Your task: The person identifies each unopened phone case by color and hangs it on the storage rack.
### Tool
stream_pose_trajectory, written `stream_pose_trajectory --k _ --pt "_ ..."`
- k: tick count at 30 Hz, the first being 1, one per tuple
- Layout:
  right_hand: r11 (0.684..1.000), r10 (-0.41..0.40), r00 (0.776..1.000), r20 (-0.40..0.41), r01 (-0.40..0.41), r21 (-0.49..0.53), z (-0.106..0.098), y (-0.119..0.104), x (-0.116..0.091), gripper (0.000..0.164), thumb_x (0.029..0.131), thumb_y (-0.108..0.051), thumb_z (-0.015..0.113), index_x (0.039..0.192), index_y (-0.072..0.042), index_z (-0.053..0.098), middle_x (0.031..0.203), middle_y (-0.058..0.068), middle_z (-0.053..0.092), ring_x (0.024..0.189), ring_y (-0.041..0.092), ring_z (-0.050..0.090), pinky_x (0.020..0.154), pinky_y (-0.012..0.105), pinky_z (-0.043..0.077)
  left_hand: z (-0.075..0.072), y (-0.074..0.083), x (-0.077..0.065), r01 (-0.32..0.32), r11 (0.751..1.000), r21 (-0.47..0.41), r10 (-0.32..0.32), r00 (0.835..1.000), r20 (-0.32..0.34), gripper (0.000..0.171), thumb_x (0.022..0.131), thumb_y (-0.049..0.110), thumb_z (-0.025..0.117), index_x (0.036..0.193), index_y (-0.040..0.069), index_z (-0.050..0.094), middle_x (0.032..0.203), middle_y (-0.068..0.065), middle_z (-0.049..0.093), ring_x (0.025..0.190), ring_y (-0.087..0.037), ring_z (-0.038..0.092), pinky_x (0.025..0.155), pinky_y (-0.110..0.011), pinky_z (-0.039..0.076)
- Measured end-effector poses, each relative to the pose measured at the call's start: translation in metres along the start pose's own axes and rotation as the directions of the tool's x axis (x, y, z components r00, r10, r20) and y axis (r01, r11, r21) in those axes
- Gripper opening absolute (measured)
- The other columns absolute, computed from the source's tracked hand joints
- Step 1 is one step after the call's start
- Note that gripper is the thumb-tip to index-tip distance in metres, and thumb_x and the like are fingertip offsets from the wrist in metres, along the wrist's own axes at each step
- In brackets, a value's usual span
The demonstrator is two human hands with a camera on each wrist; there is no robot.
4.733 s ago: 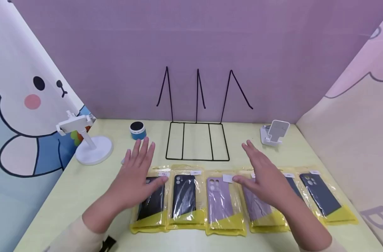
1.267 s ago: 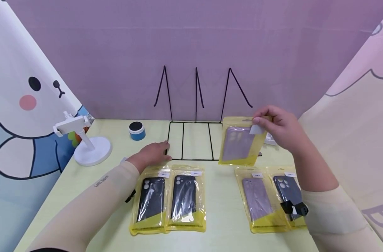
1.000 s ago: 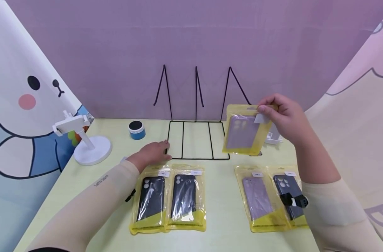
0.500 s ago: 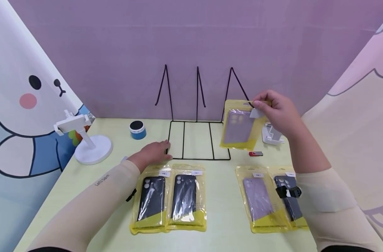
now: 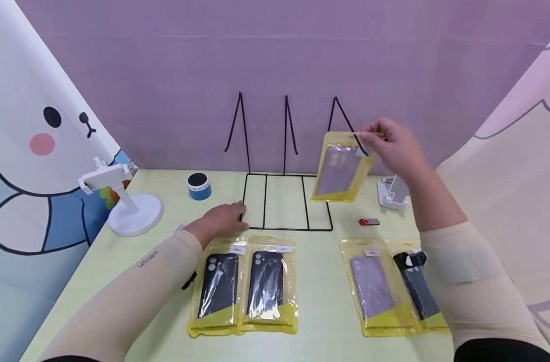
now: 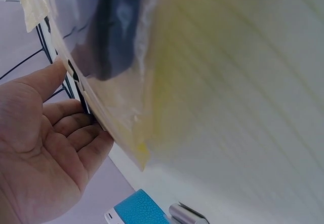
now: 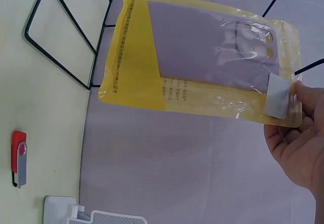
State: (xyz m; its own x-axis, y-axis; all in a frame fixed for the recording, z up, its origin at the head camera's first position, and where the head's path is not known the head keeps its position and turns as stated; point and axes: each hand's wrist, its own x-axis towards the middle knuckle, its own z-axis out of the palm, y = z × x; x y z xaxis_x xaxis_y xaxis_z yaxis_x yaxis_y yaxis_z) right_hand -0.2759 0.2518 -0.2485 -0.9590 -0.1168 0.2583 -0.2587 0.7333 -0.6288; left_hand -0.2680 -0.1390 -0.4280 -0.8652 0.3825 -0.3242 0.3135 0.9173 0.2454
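Note:
My right hand [image 5: 394, 148] pinches the top corner of a yellow-edged pouch with a purple phone case [image 5: 339, 171] in it. The pouch hangs tilted at the right hook [image 5: 347, 119] of a black wire rack [image 5: 290, 230]. The hook's tip shows in front of the pouch and seems to pass through its hang hole. My left hand [image 5: 220, 220] holds the left side of the rack's base, thumb and fingers about the wire. In the right wrist view, a white label [image 7: 277, 96] sits by the right hand's fingers.
Two pouches with black cases [image 5: 218, 284] lie front left. A purple-case pouch [image 5: 372, 286] and a dark-case pouch [image 5: 421, 291], partly under my forearm, lie front right. Around the rack are a white phone stand [image 5: 136, 213], blue speaker [image 5: 199, 187], red USB stick [image 5: 369, 221] and small folding stand [image 5: 392, 193].
My right hand has taken the purple case's pouch from the row and raised it to the right hook, whose tip now shows in front. My left hand has moved to the rack's base and stayed there.

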Motion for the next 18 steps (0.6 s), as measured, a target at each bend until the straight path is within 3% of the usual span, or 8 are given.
stream_pose_trajectory --k 18 --pt "0.996 0.050 0.998 0.043 -0.046 -0.070 -0.001 -0.005 0.048 0.042 0.099 -0.049 0.050 0.115 -0.011 0.058 0.098 0.005 0.056 0.085 0.022 0.046 0.069 0.036 0.040 0.000 0.006 -0.004 -0.009 1.000 0.022 0.009 1.000 0.004 0.070 0.100 0.043 0.052 0.155 0.006 0.028 0.163 -0.016 0.019 0.146 -0.036 0.027 0.120 -0.048 0.028"
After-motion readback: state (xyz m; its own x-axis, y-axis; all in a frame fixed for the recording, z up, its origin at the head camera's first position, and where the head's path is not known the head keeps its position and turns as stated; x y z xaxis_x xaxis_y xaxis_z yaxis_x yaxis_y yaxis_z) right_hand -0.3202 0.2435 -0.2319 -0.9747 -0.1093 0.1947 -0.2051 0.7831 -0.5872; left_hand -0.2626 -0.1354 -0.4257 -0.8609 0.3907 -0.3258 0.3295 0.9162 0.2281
